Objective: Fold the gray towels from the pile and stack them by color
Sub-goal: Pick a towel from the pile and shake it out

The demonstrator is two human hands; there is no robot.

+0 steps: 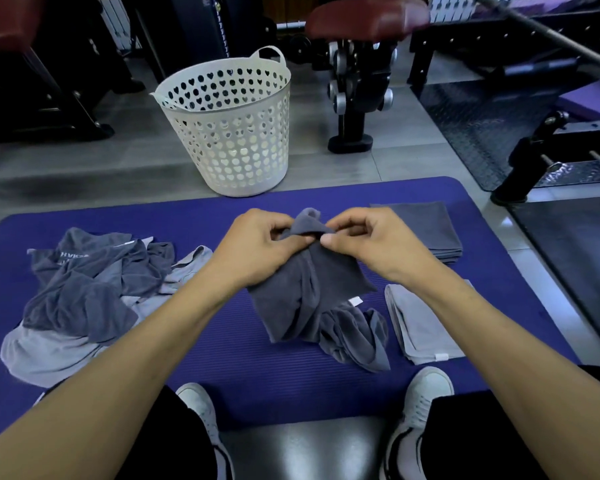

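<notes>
dark gray towel pinched at its bunched top by left hand and right hand, almost touching. hanging straight down, long axis vertical, tail crumpled on mat.

Dark gray towel at the purple ribbed mat's centre; mixed dark and light gray pile at left edge; dark gray stack and light gray stack at right edge; white basket with heart-shaped perforations.

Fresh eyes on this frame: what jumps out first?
Dead centre, the left hand and right hand pinch a crumpled dark gray towel above the purple mat. A white basket stands behind the mat, and the unfolded pile sprawls at left.
</notes>
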